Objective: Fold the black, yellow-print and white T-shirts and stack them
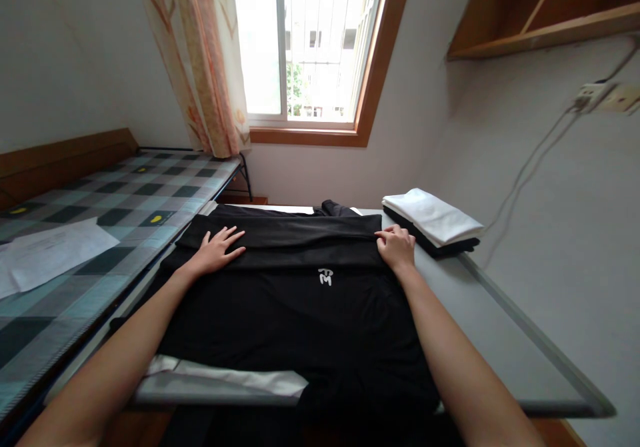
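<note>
A black shirt with a small white print lies spread over the table. Its far part is folded over into a flat band across the width. My left hand rests on the left of this band, palm down with fingers spread. At the band's right end, my right hand has its fingers curled and pinches the fabric's edge. The shirt's near part hangs over the front edge of the table. A strip of white material shows by the table's front edge, left of the shirt's near part.
Folded white and black clothes are stacked at the table's back right. A dark bunched cloth lies behind the shirt. To the left is a bed with a checked mattress and a white paper. The grey table meets the right wall.
</note>
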### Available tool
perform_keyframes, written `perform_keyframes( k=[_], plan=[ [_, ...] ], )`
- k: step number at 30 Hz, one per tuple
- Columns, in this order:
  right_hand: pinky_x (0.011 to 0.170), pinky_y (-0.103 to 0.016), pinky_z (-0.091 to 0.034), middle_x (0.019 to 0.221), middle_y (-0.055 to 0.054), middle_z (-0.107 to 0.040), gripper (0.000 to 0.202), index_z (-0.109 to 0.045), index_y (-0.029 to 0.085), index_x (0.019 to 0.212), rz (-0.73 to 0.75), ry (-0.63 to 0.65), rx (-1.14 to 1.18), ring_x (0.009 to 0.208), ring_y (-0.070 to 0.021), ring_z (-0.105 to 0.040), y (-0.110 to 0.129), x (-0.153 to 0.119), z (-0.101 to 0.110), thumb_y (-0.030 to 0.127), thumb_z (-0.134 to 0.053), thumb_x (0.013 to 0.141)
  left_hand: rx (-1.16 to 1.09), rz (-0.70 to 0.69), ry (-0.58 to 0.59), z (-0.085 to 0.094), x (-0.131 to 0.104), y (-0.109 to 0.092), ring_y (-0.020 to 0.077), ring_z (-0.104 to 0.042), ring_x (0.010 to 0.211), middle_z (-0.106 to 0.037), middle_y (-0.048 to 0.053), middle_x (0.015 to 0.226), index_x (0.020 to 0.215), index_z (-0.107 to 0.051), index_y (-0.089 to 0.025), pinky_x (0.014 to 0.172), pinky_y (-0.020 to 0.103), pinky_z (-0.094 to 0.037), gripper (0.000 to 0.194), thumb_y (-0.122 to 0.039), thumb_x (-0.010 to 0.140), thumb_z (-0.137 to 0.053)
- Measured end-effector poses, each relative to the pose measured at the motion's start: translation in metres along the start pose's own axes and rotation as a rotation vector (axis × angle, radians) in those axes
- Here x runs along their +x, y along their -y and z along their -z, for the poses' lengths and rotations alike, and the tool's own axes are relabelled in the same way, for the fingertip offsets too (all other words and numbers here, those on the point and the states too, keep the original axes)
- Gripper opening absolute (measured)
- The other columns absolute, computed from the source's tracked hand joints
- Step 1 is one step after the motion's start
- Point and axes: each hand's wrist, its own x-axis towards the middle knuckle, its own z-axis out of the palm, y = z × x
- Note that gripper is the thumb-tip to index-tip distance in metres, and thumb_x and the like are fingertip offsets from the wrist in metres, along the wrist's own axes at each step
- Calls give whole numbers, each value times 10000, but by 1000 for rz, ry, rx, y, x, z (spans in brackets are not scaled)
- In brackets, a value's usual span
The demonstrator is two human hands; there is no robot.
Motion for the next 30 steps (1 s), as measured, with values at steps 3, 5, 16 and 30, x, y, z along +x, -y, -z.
perform_keyframes(
  k=[3, 5, 16, 30],
  plan=[
    [813, -382, -338, 1069, -129, -626, 374, -748, 201, 1059, -7, -116, 64, 974, -269, -517, 5, 1, 5, 202, -419, 880, -13, 1, -30, 1, 0, -2, 325, -257, 1454, -323, 88, 1573, 1472, -412, -297, 1135, 636, -140, 584, -539, 943, -360],
    [813, -375, -341, 1065, -130, -626, 397, -728, 191, 1097, -20, -162, 106, 966, -265, -524, 7, 2, 6, 192, -388, 891, -27, -8, -72, 2, 0, -5, 312, -273, 1450, -343, 81, 1564, 1448, -452, -291, 1141, 616, -163, 544, -502, 958, -347],
    [985, -393, -358, 1189, -116, -632, 367, -699, 222, 1135, 326, 79, 216, 1121, -257, -546, 86, 1, 1, 378, -411, 969, -19, -15, -87, -5, 5, -11, 292, -258, 1459, -324, 87, 1573, 1483, -400, -245, 1168, 542, -176, 598, -506, 947, -351],
    [1173, -544, -19, 1611, -101, -217, 755, -313, 217, 1533, 77, 491, 44, 1484, -271, -135, 105, 27, -40, 663, -130, 952, 51, 127, -9, -4, 6, -9, 299, -218, 1472, -254, 85, 1600, 1510, -345, -289, 1168, 514, -184, 659, -617, 940, -313]
  ],
)
